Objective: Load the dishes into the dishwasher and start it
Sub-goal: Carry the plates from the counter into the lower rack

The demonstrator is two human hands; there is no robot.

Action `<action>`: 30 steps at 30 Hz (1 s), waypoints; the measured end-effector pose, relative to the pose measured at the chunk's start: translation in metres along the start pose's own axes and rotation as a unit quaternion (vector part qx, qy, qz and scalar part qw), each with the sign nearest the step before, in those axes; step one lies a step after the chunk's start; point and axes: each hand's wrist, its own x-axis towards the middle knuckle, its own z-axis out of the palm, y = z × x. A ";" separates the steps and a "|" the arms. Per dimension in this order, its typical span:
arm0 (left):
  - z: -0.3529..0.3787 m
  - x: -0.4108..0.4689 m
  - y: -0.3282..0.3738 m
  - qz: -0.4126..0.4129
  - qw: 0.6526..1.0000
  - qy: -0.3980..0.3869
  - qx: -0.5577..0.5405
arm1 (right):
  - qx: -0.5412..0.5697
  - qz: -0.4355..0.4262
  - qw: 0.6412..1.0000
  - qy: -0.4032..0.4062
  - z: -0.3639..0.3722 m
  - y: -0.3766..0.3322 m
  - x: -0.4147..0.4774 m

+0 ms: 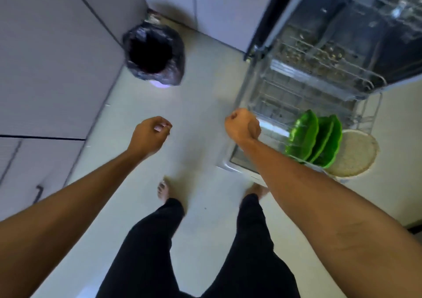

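Note:
The dishwasher [356, 23] stands open at the right, its lower wire rack [294, 87] pulled out over the lowered door. Three green plates [312, 138] stand on edge at the rack's near end, with a pale round plate [354, 153] leaning behind them. My right hand [243, 125] hovers in a fist over the rack's left near corner, holding nothing. My left hand [150, 133] hangs over the floor to the left, fingers curled in, also with nothing in it.
A bin lined with a black bag [153, 55] sits on the pale floor by the cabinet corner. Grey cabinet fronts [52, 69] run along the left. My bare feet and dark trousers [205, 240] are below, on the floor beside the dishwasher door.

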 end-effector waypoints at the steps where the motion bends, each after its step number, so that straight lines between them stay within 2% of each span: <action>1: -0.018 -0.002 -0.005 0.012 1.000 0.003 0.005 | -0.019 -0.021 1.000 -0.002 0.003 -0.018 -0.004; 5: -0.147 -0.015 -0.028 0.038 0.997 0.063 0.016 | -0.044 -0.133 0.990 0.013 0.010 -0.156 -0.032; 8: -0.242 -0.031 -0.036 0.072 0.984 0.157 0.029 | -0.033 -0.222 0.974 0.030 0.004 -0.260 -0.062; 11: -0.321 -0.053 -0.046 0.096 0.952 0.286 0.043 | -0.029 -0.335 0.940 0.061 -0.002 -0.349 -0.096; 12: -0.354 -0.064 -0.050 0.105 0.932 0.342 0.061 | -0.021 -0.385 0.920 0.069 -0.005 -0.389 -0.112; 14: -0.385 -0.073 -0.058 0.129 0.899 0.407 0.103 | 0.000 -0.444 0.893 0.073 -0.009 -0.429 -0.126; 15: -0.407 -0.082 -0.062 0.123 0.880 0.443 0.119 | 0.003 -0.490 0.869 0.072 -0.008 -0.459 -0.134; 17: -0.429 -0.090 -0.075 0.090 0.853 0.495 0.138 | 0.008 -0.569 0.821 0.049 -0.003 -0.498 -0.145; 21: -0.455 -0.096 -0.104 -0.049 0.864 0.487 0.123 | -0.032 -0.681 0.732 0.003 0.028 -0.565 -0.150; 22: -0.467 -0.093 -0.112 -0.082 0.857 0.496 0.114 | -0.050 -0.698 0.714 -0.004 0.039 -0.588 -0.150; 25: -0.481 -0.086 -0.128 -0.152 0.833 0.525 0.089 | -0.087 -0.711 0.697 -0.006 0.066 -0.622 -0.142; 28: -0.489 -0.073 -0.128 -0.190 0.815 0.543 0.072 | -0.053 -0.712 0.700 -0.022 0.085 -0.646 -0.138; 30: -0.498 -0.062 -0.128 -0.203 0.804 0.555 0.060 | -0.036 -0.723 0.688 -0.044 0.095 -0.667 -0.141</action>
